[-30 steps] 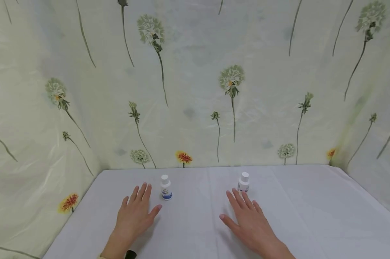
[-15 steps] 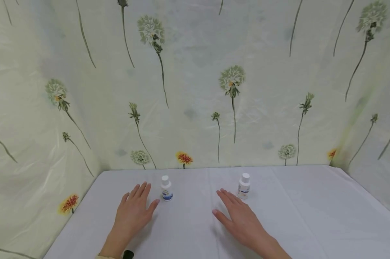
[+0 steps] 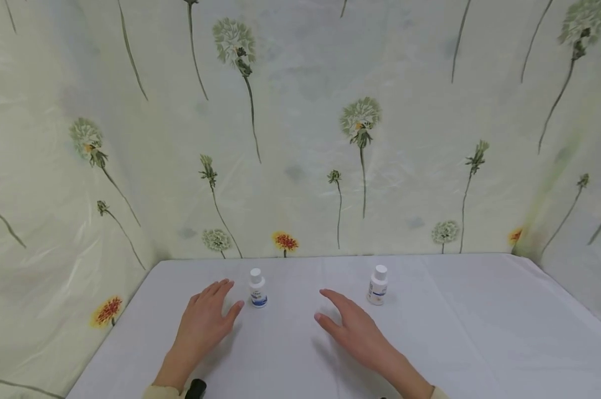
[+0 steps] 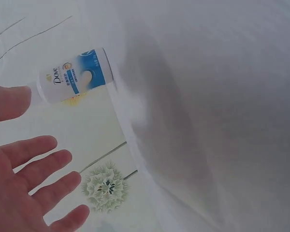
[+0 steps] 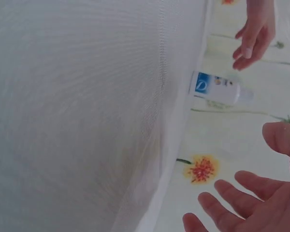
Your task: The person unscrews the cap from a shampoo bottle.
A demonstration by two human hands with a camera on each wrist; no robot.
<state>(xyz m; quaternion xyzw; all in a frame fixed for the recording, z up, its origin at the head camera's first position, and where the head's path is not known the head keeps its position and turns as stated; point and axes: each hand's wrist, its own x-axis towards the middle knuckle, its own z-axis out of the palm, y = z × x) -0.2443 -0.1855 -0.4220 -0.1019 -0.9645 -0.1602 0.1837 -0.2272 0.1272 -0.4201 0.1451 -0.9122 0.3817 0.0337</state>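
Note:
Two small white bottles with white caps stand upright on the table. The left bottle (image 3: 258, 289) has a blue band low on its label and reads Dove in the left wrist view (image 4: 73, 76). My left hand (image 3: 206, 316) is just left of it, fingers spread and thumb toward the bottle, holding nothing. The right bottle (image 3: 377, 287) stands farther right, with a dark stripe on its label. My right hand (image 3: 355, 330) hovers in front and to the left of that bottle, palm turned inward, fingers extended and nothing in them.
A white cloth covers the table (image 3: 290, 354). Behind and at both sides hangs a pale curtain (image 3: 300, 138) printed with dandelions and orange flowers. A black object (image 3: 196, 389) shows at my left wrist.
My right hand has moved left, away from the front of the right bottle, and turned its palm inward, so that bottle shows fully. My left hand has shifted slightly and turned a little inward.

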